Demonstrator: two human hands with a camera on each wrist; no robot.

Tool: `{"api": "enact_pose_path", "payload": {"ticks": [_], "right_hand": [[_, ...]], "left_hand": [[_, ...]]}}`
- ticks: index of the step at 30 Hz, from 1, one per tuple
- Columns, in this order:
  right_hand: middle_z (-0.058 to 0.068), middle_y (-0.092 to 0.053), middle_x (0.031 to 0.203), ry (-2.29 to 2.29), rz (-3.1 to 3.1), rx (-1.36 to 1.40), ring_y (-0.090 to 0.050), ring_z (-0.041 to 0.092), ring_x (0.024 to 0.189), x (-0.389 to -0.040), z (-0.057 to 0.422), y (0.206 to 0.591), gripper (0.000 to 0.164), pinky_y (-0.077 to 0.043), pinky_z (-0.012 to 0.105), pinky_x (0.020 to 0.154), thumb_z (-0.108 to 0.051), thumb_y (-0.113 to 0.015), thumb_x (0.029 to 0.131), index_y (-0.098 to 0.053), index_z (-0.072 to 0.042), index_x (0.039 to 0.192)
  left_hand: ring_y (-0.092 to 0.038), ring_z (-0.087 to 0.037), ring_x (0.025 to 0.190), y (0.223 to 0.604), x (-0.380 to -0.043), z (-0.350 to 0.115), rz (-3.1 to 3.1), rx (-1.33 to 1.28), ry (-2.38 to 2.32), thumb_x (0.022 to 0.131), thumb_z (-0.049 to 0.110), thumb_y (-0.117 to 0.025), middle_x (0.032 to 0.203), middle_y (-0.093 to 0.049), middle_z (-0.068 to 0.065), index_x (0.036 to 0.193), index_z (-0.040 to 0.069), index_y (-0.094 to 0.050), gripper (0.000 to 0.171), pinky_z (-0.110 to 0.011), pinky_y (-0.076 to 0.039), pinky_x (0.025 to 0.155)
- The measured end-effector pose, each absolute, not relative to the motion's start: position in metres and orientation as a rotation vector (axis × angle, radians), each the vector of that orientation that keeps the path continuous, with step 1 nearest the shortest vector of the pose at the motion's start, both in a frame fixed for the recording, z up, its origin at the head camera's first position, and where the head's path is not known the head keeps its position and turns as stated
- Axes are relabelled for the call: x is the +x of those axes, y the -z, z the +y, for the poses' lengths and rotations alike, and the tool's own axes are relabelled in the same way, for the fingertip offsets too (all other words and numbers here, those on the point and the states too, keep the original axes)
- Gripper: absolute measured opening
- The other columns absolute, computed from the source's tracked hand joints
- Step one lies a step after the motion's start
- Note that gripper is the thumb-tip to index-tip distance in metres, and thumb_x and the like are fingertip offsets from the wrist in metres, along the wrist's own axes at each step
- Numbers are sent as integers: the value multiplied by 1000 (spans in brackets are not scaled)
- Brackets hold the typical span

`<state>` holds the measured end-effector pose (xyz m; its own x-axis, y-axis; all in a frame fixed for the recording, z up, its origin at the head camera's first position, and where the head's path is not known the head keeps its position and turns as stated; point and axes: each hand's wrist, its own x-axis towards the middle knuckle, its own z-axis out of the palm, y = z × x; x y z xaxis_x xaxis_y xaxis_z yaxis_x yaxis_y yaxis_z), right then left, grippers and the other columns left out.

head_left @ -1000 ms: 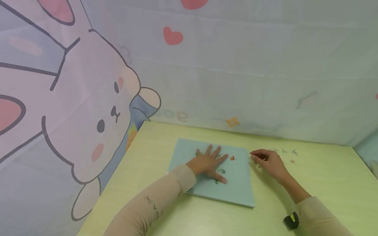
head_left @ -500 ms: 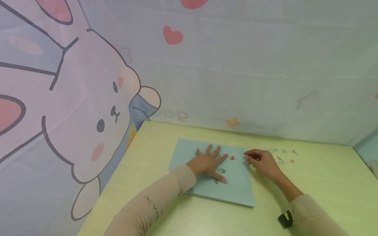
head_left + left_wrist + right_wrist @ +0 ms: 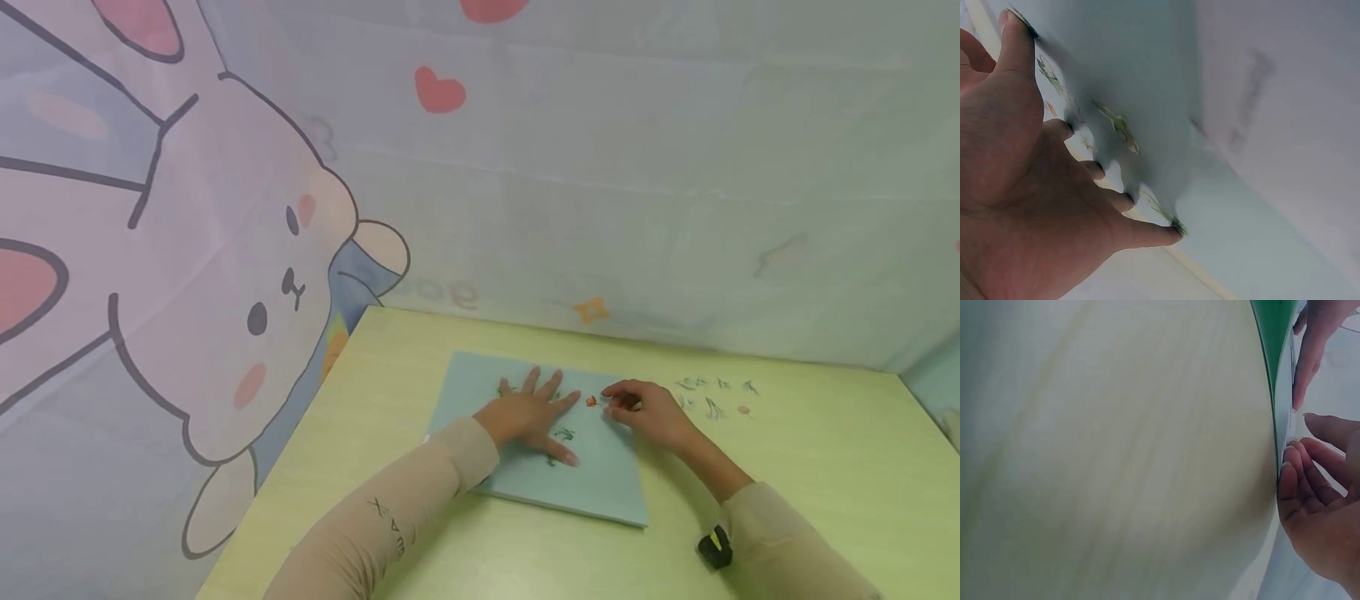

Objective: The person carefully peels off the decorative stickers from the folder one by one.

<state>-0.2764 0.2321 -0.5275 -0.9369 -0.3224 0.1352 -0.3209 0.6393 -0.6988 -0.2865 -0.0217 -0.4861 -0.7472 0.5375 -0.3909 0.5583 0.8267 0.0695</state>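
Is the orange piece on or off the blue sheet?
On: the orange piece lies within the edges of the blue sheet, near the right hand.

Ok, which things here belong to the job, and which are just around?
In the job, likely:
left hand, spread on the blue board
right hand
small orange piece
green sprigs
loose pieces beside the board

Just around:
rabbit-print backdrop
black device

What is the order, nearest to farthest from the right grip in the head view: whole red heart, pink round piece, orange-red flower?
1. Orange-red flower: on the blue board, just left of the right grip.
2. Pink round piece: on the table, to the right.
3. Whole red heart: on the backdrop, upper left.
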Motion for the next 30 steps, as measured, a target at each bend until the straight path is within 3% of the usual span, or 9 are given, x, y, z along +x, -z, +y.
{"api": "enact_pose_path", "payload": {"ticks": [10, 30], "right_hand": [[0, -68, 85, 1004, 2958, -621, -60, 14, 75, -287, 216, 524, 19, -50, 38, 71, -7, -74, 98, -76, -3, 116], [-2, -66, 82, 989, 3008, -652, -59, 13, 73, -288, 213, 527, 7, -50, 37, 68, -5, -74, 98, -78, -10, 102]], "left_hand": [[4, -38, 163, 482, -285, -22, 2611, 817, 72, 86, 84, -62, 179, 3, -3, 172, 38, -12, 110, -77, -16, 119], [6, -37, 163, 489, -290, -20, 2603, 817, 76, 84, 86, -61, 179, 6, -2, 171, 40, -10, 111, -77, -15, 120]]}}
